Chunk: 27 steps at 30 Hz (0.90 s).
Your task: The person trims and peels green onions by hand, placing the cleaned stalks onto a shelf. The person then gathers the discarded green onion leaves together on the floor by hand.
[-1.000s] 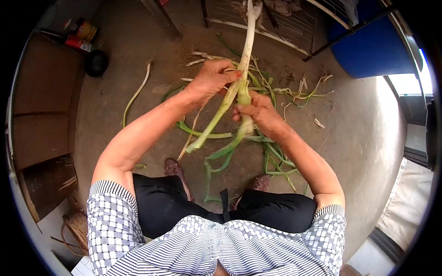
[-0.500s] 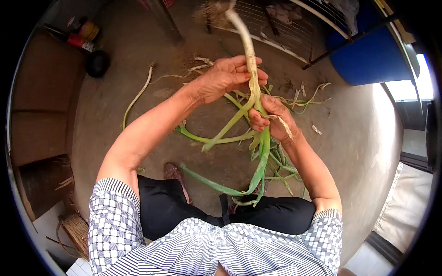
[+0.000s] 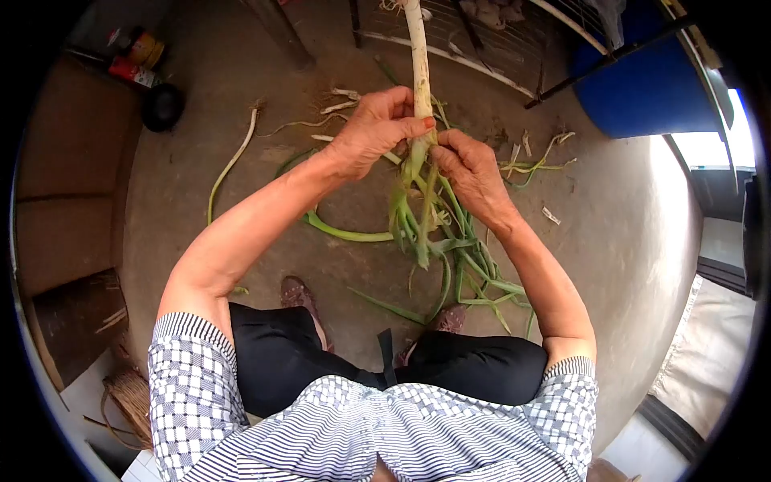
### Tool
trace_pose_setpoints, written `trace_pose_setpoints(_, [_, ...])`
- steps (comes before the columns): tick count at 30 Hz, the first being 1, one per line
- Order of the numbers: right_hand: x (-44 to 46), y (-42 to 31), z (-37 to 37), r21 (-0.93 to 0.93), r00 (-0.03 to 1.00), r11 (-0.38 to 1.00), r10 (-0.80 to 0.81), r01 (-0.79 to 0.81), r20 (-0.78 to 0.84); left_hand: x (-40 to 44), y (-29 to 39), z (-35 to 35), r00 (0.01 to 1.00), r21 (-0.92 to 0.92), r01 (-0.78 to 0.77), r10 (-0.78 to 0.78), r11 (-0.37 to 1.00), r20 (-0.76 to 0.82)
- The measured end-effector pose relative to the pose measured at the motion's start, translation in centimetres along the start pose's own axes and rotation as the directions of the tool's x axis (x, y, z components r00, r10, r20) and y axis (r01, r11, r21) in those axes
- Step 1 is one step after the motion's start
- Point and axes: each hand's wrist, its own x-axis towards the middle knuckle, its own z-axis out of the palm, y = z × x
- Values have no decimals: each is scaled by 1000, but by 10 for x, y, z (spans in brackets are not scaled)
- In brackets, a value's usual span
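Note:
A long green onion is held upright in front of me, its white stalk pointing away and its roots at the top edge of the view. My left hand is closed around the stalk, thumb across its front. Just below and to the right, the fingers of my right hand pinch at the side of the onion where the leaves part. The green leaves hang down below both hands. Beneath them, a loose pile of green onion leaves lies on the floor; the exact bit in my right fingertips is partly hidden.
A single thin green onion lies on the floor at left, and more stalks lie at right. A metal rack and a blue barrel stand at the back. My shoes are close to the leaves.
My left hand has closed its thumb over the stalk. My right hand has moved up toward it. The onion has shifted up and slightly left, and its leaves now hang more bunched.

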Motion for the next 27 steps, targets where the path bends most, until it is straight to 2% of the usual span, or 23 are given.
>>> trace_pose_setpoints(2, [-3, 3, 2, 38, 1000, 999, 6, -6, -9, -5, 8, 9, 995, -82, 91, -94, 992, -25])
trace_pose_setpoints(3, [-4, 0, 3, 181, 993, 977, 116, -113, -4, -6, 10, 12, 990, -124, 133, -139, 983, -35])
trace_pose_setpoints(5, [-6, -9, 7, 446, 945, 839, 322, -310, 50, -6, 8, 12, 993, -133, 105, -110, 986, -33])
trace_pose_setpoints(8, [-4, 6, 12, 61, 988, 996, 75, -67, -136, -9, -2, 14, 999, -70, -25, 23, 997, -25])
trace_pose_setpoints(11, [-6, 8, 14, -124, 990, 991, 26, -43, -136, -13, -8, 20, 989, 102, -139, 142, 985, -33])
trace_pose_setpoints(14, [-4, 23, 17, -48, 995, 998, 37, -42, -88, -16, -16, 22, 984, 203, -160, 173, 966, -46])
trace_pose_setpoints(15, [-1, 41, 17, -227, 992, 967, 100, -115, -78, -16, -18, 23, 983, 219, -161, 175, 962, -49])
trace_pose_setpoints(17, [-7, 100, 11, -552, 969, 798, 227, -241, -95, -23, 14, 37, 951, 220, -303, 310, 927, 5])
trace_pose_setpoints(18, [-20, 133, 4, -559, 917, 737, 376, -381, -129, -25, 39, 42, 926, 223, -375, 377, 900, 35])
trace_pose_setpoints(19, [-28, 160, -5, -565, 850, 661, 505, -493, -151, -24, 59, 41, 912, 149, -406, 410, 902, 1])
trace_pose_setpoints(21, [-35, 181, -22, -723, 839, 533, 530, -440, -119, -17, 76, 23, 897, 102, -426, 434, 899, -80])
trace_pose_setpoints(23, [-24, 137, -38, -592, 934, 737, 347, -327, -84, -9, 65, 1, 914, 8, -387, 385, 922, -129])
trace_pose_setpoints(25, [-3, 108, -46, -227, 990, 964, 139, -142, -29, 1, 58, -9, 929, -70, -346, 332, 935, -163])
trace_pose_setpoints(26, [2, 69, -45, 132, 973, 966, 213, -224, 92, 3, 54, -10, 937, -102, -318, 296, 943, -184])
trace_pose_setpoints(27, [5, 35, -38, 463, 945, 828, 235, -318, 228, 5, 50, -11, 944, -134, -288, 258, 948, -205])
